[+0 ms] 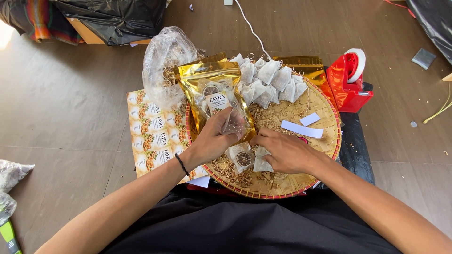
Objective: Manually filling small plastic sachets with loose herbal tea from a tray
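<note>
Pouch (214, 91) and sachets (268, 80) on tray (325, 141); tape dispenser (349, 80) right, label sheet (153, 134) left.

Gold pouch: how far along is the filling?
Done: one filled gold pouch lies behind. In hand: the left hand holds the open gold pouch while the right hand picks up a tea bag. Left: a pile of tea bags on the woven tray.

Bright daylight from upper left (overexposed corner), glare on gold pouch (214, 91), sharp focus.
</note>
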